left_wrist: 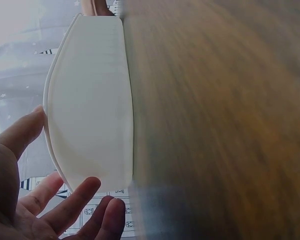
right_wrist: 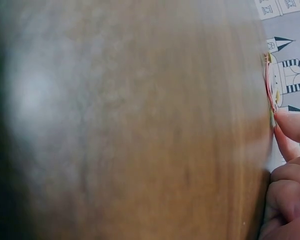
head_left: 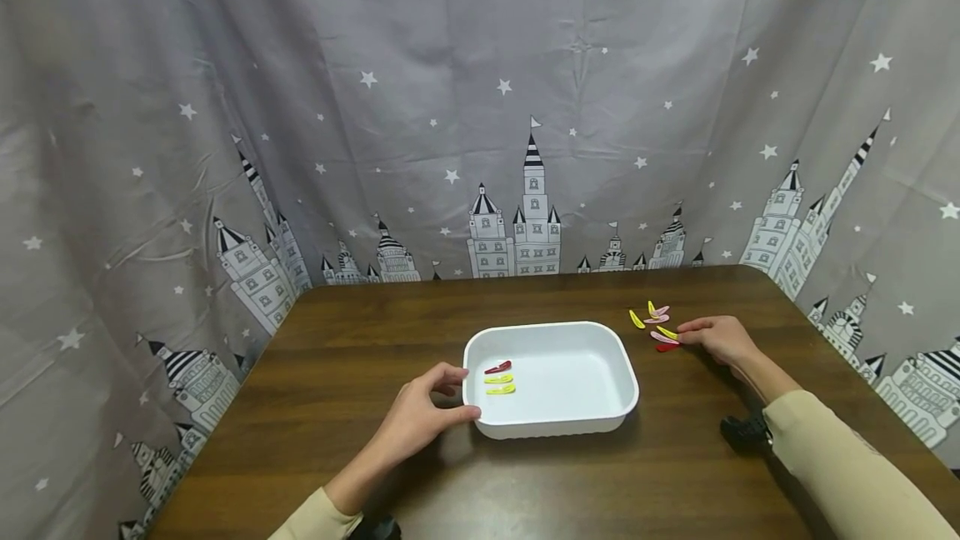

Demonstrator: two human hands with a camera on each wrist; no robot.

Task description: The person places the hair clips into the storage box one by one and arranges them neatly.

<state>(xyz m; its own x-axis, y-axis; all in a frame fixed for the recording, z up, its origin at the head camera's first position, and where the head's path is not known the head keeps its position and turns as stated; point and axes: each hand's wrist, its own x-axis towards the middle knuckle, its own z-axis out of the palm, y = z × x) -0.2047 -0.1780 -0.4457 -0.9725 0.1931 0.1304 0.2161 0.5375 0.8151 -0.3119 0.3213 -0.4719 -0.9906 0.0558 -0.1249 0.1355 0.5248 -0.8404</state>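
Beside the left end of a white plastic tray [head_left: 558, 422], my left hand [head_left: 420, 411] rests its thumb and fingers against the rim and outer wall. In the left wrist view its fingers [left_wrist: 72, 202] are spread, fairly straight. Inside the tray, a red snap hair clip [head_left: 498, 367] and two yellow hair clips [head_left: 500, 389] lie in a column near the left wall. My right hand [head_left: 722, 340] pinches the end of a yellow hair clip [head_left: 666, 332] at the pile. A pink clip [head_left: 663, 337] and a red clip [head_left: 667, 347] lie right by those fingertips.
More yellow clips [head_left: 637, 319] and pink clips [head_left: 656, 320] lie loose behind the right hand's fingertips, right of the tray. Everything rests on a dark wooden table [head_left: 360, 340]. A grey curtain [head_left: 405, 148] with castles and stars hangs behind its far edge.
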